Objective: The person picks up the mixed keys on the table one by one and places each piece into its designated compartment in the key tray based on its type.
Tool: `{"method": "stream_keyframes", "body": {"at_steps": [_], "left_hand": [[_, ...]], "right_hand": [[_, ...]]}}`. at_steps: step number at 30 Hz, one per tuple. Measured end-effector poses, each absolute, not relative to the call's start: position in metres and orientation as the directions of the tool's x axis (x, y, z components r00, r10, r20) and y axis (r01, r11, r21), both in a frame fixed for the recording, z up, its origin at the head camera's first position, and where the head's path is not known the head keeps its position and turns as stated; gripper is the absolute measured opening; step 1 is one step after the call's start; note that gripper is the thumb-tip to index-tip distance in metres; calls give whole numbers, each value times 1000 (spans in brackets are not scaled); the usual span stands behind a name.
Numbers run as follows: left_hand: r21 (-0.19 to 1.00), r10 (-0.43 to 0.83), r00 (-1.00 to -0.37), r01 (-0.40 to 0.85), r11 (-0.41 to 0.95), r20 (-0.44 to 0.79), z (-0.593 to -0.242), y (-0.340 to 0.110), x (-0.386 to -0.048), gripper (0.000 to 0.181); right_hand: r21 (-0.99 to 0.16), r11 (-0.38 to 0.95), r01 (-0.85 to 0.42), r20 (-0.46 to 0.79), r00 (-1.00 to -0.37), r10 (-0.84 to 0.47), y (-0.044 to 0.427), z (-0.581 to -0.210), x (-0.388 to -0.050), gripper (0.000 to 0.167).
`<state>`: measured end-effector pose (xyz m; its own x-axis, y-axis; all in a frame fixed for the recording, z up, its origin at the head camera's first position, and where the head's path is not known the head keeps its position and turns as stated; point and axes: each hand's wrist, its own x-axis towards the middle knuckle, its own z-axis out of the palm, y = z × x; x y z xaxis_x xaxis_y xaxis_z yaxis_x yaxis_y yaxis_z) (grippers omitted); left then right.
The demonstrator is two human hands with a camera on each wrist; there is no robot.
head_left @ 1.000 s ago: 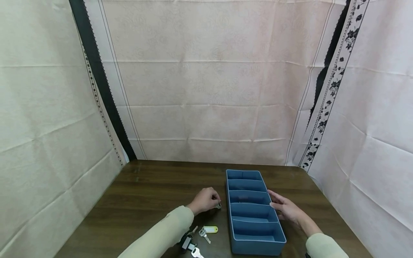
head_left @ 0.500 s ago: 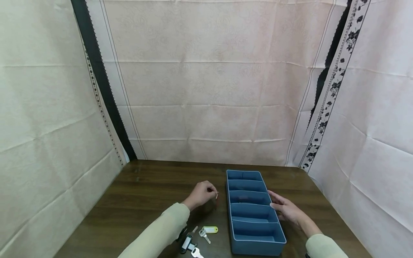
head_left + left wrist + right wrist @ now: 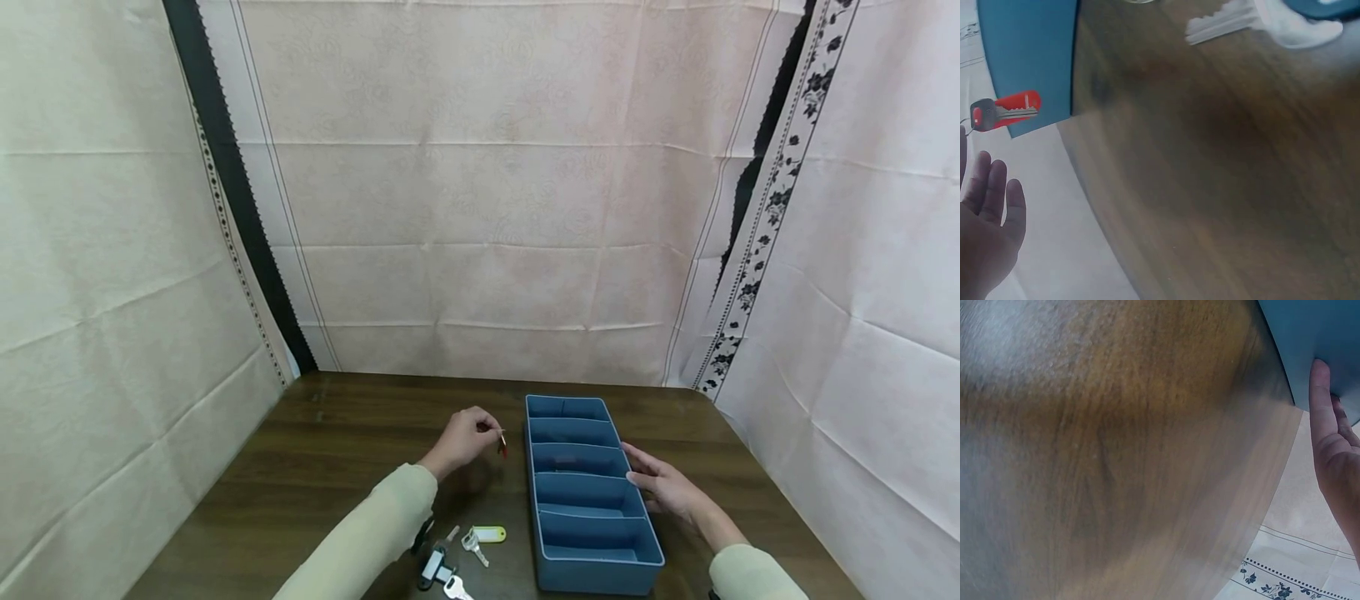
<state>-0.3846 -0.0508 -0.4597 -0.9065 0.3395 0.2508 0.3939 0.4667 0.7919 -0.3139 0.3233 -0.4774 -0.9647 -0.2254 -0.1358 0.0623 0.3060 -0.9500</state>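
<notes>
My left hand pinches a key ring between thumb and finger, left of the blue divided box and above the table. From it hangs a silver key with a red key tag. In the left wrist view, the other fingers lie fairly straight below the key. My right hand rests against the box's right side, thumb near the rim. The right wrist view shows a straight finger touching the blue wall. The box has several compartments in a row; a faint dark reddish patch shows in the middle one.
On the table left of the box's near end lie a key with a yellow tag and, closer, keys with a dark tag, partly beside my left sleeve. Pale cloth hangs behind the brown table and at both sides.
My left hand has risen and moved away from me and slightly left, carrying the key; its red tag now hangs visible. My right hand and the box have stayed put.
</notes>
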Motion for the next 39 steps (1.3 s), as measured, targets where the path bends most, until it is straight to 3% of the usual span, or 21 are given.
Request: {"method": "stream_keyframes", "body": {"at_steps": [18, 39], "left_hand": [[792, 322, -892, 436, 428, 317, -434, -34, -389, 7], [816, 366, -882, 434, 381, 298, -410, 6, -383, 7]], "right_hand": [[-949, 309, 57, -125, -971, -205, 322, -478, -311, 62], [-952, 303, 50, -130, -959, -252, 325, -476, -313, 62]]}}
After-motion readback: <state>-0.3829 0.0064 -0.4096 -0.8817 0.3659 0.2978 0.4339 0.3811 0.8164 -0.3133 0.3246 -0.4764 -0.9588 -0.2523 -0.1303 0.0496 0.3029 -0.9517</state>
